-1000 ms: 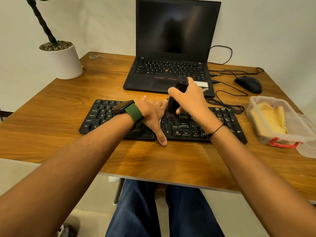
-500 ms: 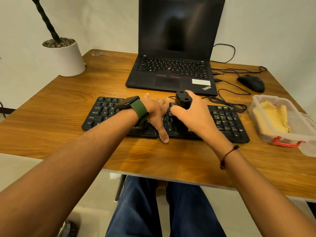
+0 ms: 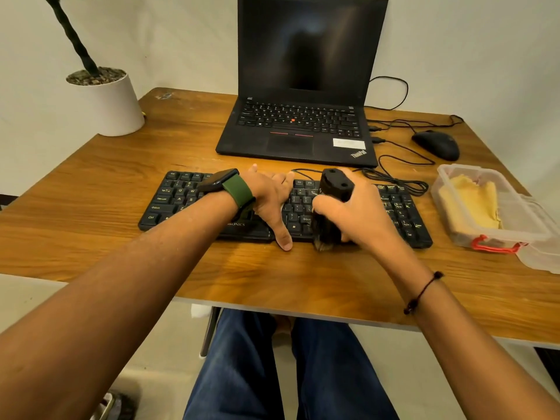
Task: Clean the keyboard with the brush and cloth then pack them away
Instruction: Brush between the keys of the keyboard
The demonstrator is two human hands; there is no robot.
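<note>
A black keyboard (image 3: 400,207) lies across the wooden desk in front of me. My left hand (image 3: 269,198) rests flat on its middle with fingers straight and the thumb over the front edge. My right hand (image 3: 354,213) grips a black brush (image 3: 333,189) by its handle, held upright, with the bristles down at the keyboard's front edge. A yellow cloth (image 3: 472,204) lies inside a clear plastic box (image 3: 497,237) with a red latch at the right of the desk.
An open black laptop (image 3: 300,128) stands behind the keyboard. A black mouse (image 3: 436,144) and loose cables (image 3: 397,180) lie at the back right. A white plant pot (image 3: 106,101) sits at the back left. The box's lid (image 3: 542,256) lies beside it.
My right hand has swept the brush from the keyboard's upper rows down to its front edge. My left hand has stayed on the keyboard.
</note>
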